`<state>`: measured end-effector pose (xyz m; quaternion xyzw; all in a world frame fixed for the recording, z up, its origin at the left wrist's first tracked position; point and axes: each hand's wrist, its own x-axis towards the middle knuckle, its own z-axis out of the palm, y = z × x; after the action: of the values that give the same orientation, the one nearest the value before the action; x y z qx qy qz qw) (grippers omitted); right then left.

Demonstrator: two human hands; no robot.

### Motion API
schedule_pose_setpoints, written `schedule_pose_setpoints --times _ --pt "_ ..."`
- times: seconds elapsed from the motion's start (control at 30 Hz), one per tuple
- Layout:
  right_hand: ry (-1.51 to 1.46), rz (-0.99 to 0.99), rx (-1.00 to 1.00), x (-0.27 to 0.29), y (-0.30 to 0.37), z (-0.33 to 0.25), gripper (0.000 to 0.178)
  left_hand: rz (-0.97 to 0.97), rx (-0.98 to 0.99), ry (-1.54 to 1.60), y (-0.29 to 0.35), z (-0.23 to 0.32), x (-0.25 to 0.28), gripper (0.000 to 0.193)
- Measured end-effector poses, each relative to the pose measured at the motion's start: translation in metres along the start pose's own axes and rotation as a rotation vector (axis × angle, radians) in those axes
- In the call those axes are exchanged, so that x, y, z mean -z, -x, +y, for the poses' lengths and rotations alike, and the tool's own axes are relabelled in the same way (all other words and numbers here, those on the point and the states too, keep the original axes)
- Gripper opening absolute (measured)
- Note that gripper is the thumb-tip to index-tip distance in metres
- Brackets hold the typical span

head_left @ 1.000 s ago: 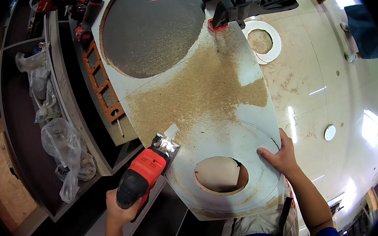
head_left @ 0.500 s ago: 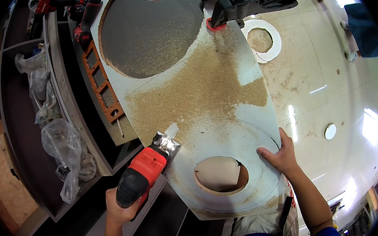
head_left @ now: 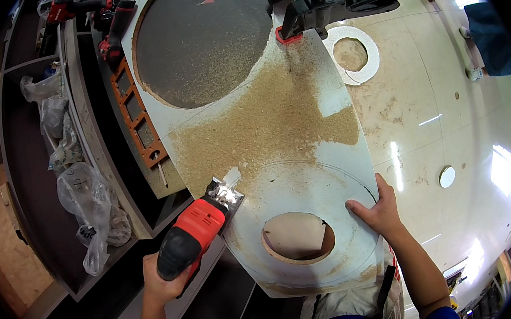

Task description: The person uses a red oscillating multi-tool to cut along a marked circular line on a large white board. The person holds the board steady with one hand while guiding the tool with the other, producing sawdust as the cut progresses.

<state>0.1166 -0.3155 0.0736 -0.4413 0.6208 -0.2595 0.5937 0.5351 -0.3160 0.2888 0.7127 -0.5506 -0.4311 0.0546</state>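
My left hand [head_left: 163, 280] is wrapped round the handle of a red and black jigsaw [head_left: 197, 226]. The saw's metal shoe rests on the left edge of a white board [head_left: 344, 182], beside a curved line marked on it. Sawdust [head_left: 264, 122] lies thick across the board's middle. A round hole [head_left: 298, 235] is cut through its near part, with a larger round opening [head_left: 207, 41] at the far end. On the board's right edge, my right hand [head_left: 381, 209] grips with its thumb on top; its lower fingers are hidden below.
A black clamp [head_left: 321, 8] with a red pad holds the board's far right corner. Left of the board are an orange template [head_left: 139, 118], a red and black power tool [head_left: 117, 28] and plastic bags [head_left: 86, 194]. White rings [head_left: 367, 56] lie on the floor; a person's leg [head_left: 493, 38] stands beyond.
The view has shifted very slightly over the board and clamp. Both hands and the jigsaw keep practically the same places.
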Motion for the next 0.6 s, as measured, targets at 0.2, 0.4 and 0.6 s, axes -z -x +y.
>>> schedule_pose_setpoints --times 0.2,0.4,0.6 --pt "-0.007 0.008 0.012 -0.0003 -0.0002 0.0000 0.052 -0.007 -0.006 -0.015 -0.0034 0.0047 0.0004 0.014" --pt "0.001 0.003 0.000 -0.0001 0.0000 0.0006 0.052 -0.006 -0.021 -0.033 -0.0061 0.0061 -0.0003 0.015" --pt "0.029 0.009 -0.024 0.0005 0.0013 0.0051 0.053 -0.033 -0.024 -0.036 -0.0099 0.0090 0.0028 0.017"
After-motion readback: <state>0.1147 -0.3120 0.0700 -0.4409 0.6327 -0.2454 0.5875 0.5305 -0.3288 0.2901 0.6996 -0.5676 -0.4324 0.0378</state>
